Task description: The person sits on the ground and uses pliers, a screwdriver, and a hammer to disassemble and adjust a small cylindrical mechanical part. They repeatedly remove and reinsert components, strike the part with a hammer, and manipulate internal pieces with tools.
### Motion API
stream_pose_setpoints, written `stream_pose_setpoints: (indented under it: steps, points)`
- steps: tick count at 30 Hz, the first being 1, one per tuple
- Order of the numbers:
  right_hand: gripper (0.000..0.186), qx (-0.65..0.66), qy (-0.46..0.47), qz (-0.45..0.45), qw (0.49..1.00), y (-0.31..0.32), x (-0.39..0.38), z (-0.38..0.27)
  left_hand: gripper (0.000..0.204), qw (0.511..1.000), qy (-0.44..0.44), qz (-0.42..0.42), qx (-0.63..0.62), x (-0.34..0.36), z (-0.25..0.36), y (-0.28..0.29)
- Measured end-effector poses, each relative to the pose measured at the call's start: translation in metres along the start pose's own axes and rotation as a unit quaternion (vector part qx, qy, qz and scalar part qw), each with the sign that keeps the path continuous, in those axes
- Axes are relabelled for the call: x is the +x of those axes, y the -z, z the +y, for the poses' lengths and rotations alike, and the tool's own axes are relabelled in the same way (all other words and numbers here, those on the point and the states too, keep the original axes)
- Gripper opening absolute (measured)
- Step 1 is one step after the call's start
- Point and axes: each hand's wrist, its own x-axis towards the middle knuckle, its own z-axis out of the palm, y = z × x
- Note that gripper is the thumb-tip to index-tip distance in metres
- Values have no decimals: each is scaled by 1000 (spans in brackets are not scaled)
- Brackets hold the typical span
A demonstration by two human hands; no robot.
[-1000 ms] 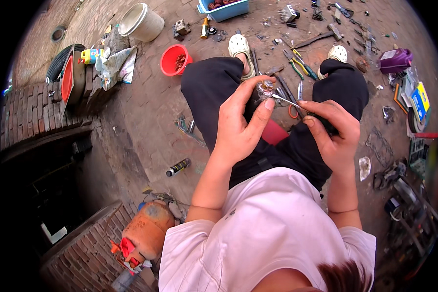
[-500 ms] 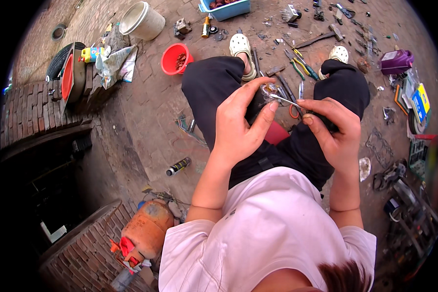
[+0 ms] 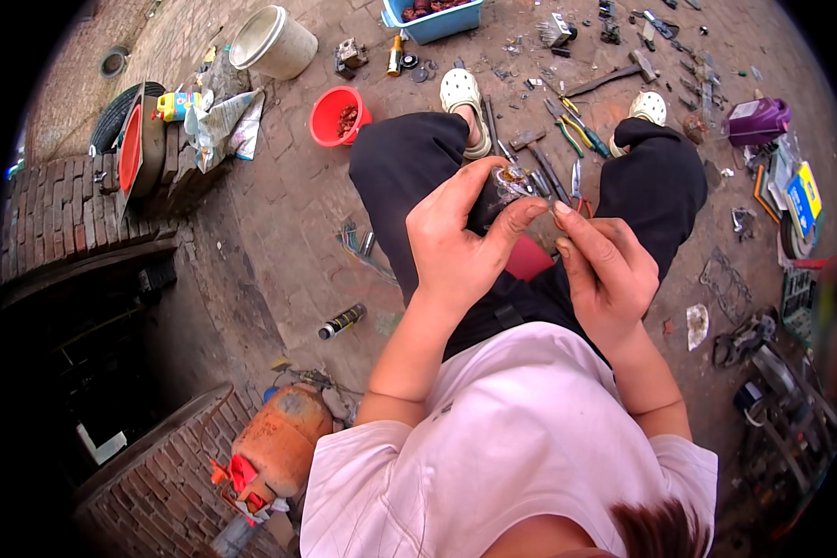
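Note:
My left hand (image 3: pixel 460 237) is closed round a small, shiny round metal part (image 3: pixel 510 182) with a yellowish-brown middle, held above my lap. The tip of my left thumb points toward my right hand. My right hand (image 3: pixel 609 265) has its thumb and fingertips pinched close to that thumb tip; what lies between them is too small to make out. On the ground just beyond the hands lie a hammer (image 3: pixel 551 166), scissors with red handles (image 3: pixel 581 203) and pliers with coloured grips (image 3: pixel 572 133).
Another hammer (image 3: pixel 614 78) and scattered metal pieces lie farther off. A red bowl (image 3: pixel 324 128), a white bucket (image 3: pixel 284 51) and a blue basin (image 3: pixel 442 20) stand to the far left. A purple jug (image 3: pixel 756 121) is at the right, an orange cylinder (image 3: pixel 284 437) at the lower left.
My right hand has moved left and slightly down, turning so its fingertips meet by my left thumb. The thin silvery strip it held between the hands no longer shows clearly.

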Motion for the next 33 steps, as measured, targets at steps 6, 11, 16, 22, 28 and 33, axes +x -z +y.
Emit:
stream_pose_setpoints:
  steps: [6, 11, 16, 22, 28, 33]
  points:
    - [42, -81, 51, 58, 994, -15, -6, 4, 41, 997, 46, 33, -58, 1, 7, -3]
    - [42, -113, 72, 73, 988, -17, -4, 8, 41, 996, 50, 39, -58, 2, 7, -4]
    - [34, -62, 45, 86, 993, -24, -3, 9, 38, 993, 91, -11, -78, 5, 8, -5]
    - [15, 148, -159, 59, 974, -35, -15, 5, 33, 978, 152, -34, -142, 3, 1, -16]
    - [24, 488, -316, 160, 798, -30, 21, 2, 36, 927, 262, -69, -258, -28, -11, -43]
    - [20, 341, -321, 56, 882, -15, 16, 14, 41, 932, 252, -70, -251, -12, -15, -21]
